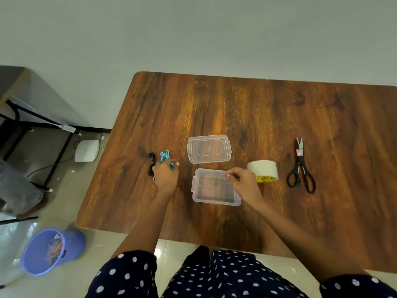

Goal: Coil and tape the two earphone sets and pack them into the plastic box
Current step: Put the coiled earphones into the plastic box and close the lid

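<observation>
The polka-dot clothing (133, 274) of the person fills the near edge, at six o'clock. Above it on the desk (236, 108), the open plastic box (211, 187) sits centre, its lid (208, 148) just beyond at twelve o'clock. The right hand (242, 181) pinches the box's far right rim, fingers closed on it. At nine o'clock the left hand (166, 176) curls over the blue earphones (165, 157), apparently gripping them; the black earphones (151, 163) lie just beside. The tape roll (265, 169) and scissors (300, 166) lie at three o'clock.
</observation>
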A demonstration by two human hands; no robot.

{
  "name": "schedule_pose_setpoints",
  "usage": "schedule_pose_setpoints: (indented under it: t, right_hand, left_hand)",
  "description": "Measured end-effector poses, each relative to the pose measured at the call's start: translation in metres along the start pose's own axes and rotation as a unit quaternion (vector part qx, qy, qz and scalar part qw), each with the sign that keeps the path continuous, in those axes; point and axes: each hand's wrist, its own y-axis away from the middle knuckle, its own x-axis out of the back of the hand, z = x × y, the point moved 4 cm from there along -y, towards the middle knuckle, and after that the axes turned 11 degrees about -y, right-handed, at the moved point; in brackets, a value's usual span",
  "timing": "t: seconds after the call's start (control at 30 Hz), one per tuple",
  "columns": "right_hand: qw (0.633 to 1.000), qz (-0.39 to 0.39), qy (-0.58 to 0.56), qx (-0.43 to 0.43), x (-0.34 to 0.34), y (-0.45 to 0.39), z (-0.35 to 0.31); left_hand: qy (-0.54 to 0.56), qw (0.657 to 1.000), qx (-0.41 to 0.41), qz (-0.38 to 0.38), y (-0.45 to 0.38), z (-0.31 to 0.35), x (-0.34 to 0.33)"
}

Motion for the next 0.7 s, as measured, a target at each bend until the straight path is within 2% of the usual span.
schedule_pose_setpoints:
  t: [0.1, 0.27, 0.37, 0.43, 0.57, 0.7]
  right_hand:
    - [1.000, -0.024, 0.018, -0.006, -0.005, 0.011, 0.005]
    - [0.999, -0.038, 0.021, 0.007, -0.006, 0.020, 0.007]
    - [0.999, -0.036, 0.010, 0.012, -0.003, 0.022, 0.007]
    - [0.999, -0.027, -0.010, 0.017, -0.002, 0.022, 0.004]
    - [0.996, -0.009, -0.084, 0.017, -0.004, 0.022, -0.011]
    - [0.985, 0.019, -0.172, -0.029, -0.005, 0.016, -0.023]
  left_hand:
    - [-0.054, 0.997, -0.033, -0.033, -0.005, 0.003, -0.009]
    - [-0.062, 0.998, 0.014, 0.005, -0.008, 0.008, -0.005]
    - [-0.023, 0.998, -0.050, 0.034, -0.001, 0.020, 0.008]
    - [0.043, 0.992, -0.113, 0.024, 0.010, 0.031, 0.016]
    - [0.262, 0.950, -0.118, -0.122, 0.045, 0.056, 0.026]
    - [0.337, 0.909, -0.101, -0.223, 0.079, 0.073, 0.024]
